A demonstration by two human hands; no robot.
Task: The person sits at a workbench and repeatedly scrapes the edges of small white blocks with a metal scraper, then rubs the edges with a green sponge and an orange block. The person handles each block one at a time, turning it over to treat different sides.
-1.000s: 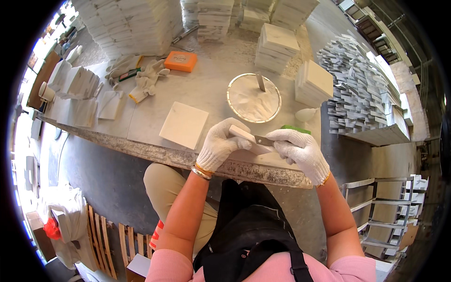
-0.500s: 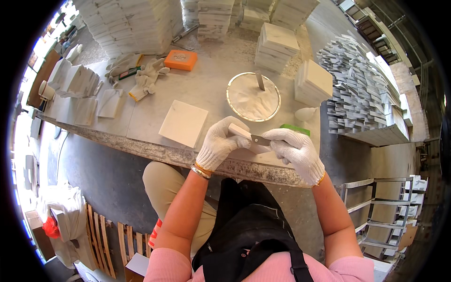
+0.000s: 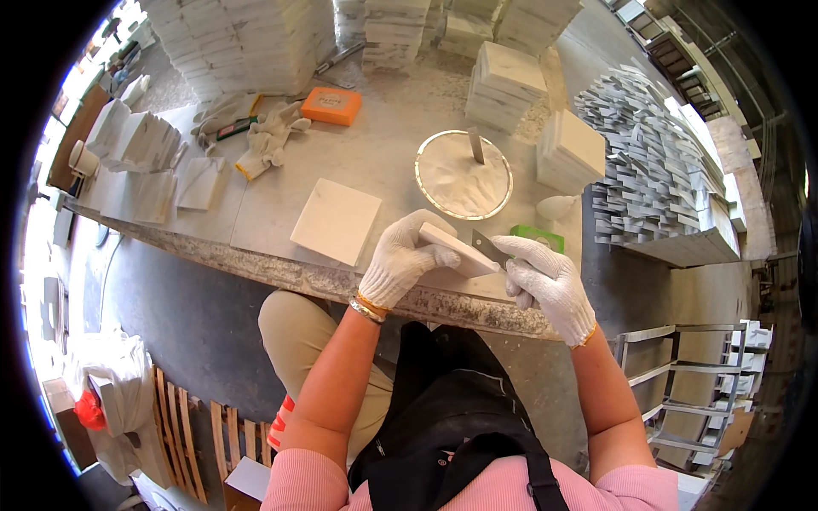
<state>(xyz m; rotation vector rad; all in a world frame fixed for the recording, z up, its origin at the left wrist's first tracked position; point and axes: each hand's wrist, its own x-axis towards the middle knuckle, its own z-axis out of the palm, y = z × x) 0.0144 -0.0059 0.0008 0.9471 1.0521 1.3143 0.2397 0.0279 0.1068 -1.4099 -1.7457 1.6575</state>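
Observation:
My left hand (image 3: 400,260), in a white knit glove, grips a white marble tile (image 3: 460,250) tilted up on its edge near the table's front. My right hand (image 3: 547,277), gloved too, pinches a small grey metal scraper blade (image 3: 490,247) with a hole in it. The blade is just above the right end of the tile's edge; whether it touches cannot be made out. Behind the hands stands a round bowl (image 3: 419,181) of white powder or paste, with a flat metal blade (image 3: 475,145) upright in it. Another square tile (image 3: 336,221) lies flat left of my left hand.
A green box (image 3: 538,237) and a white rounded lump (image 3: 555,207) lie beyond my right hand. Tile stacks (image 3: 569,152) stand right and at the back. An orange box (image 3: 331,106), spare gloves (image 3: 271,140) and more tiles (image 3: 201,183) are on the left. A metal rack (image 3: 673,375) stands right.
My right hand has moved slightly right, and the blade has turned from lying across the tile's edge to a steeper slant near its right end. My left hand still holds the tile.

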